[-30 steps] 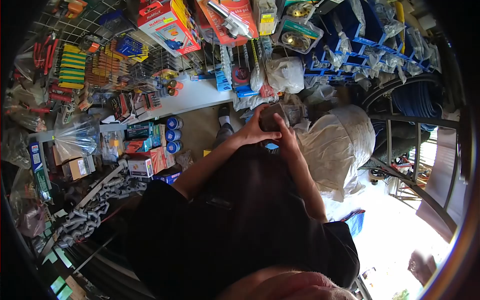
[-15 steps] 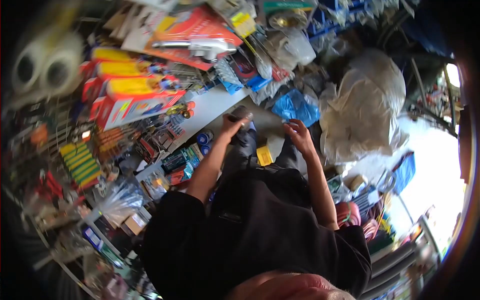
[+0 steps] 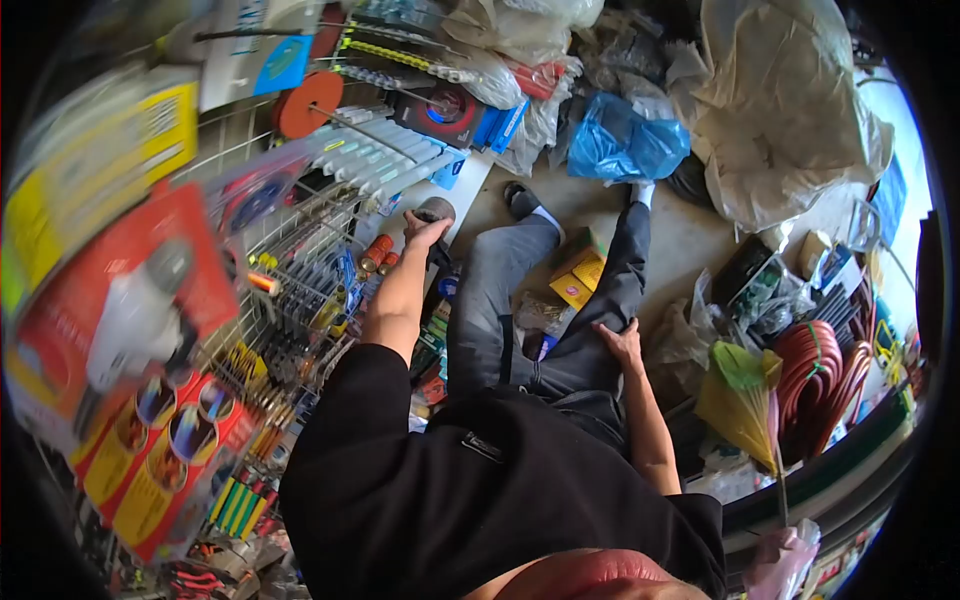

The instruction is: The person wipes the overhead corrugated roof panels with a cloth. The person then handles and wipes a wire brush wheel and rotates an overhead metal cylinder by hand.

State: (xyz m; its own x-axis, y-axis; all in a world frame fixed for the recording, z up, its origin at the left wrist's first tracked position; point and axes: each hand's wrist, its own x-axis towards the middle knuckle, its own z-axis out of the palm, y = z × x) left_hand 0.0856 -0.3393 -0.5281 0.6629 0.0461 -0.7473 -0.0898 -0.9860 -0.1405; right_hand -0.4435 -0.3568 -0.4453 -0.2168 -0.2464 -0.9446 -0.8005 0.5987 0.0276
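My left hand (image 3: 428, 232) reaches out on the left, its fingers closed around a short, round, grey-brown object (image 3: 437, 209). Its kind is not clear; it could be a roll or a can. Just beyond it stands a white panel edge (image 3: 470, 200), and below it on the left are orange-topped cylinders (image 3: 378, 252). My right hand (image 3: 622, 345) lies on my right thigh, thumb and fingers apart against the grey trousers (image 3: 585, 335), holding nothing. Between my legs sits a yellow box (image 3: 580, 278) on the floor.
On the left a wire rack (image 3: 290, 210) carries hanging packs, including a red blister pack (image 3: 150, 310). Ahead lie a blue plastic bag (image 3: 625, 140) and a big beige sack (image 3: 780, 110). To my right are coiled red hoses (image 3: 810, 365) and a yellow-green packet (image 3: 738, 390).
The view has turned and the rack looks closer. My left hand, still gripping the round object, has moved left. My right hand has come back from in front onto my thigh.
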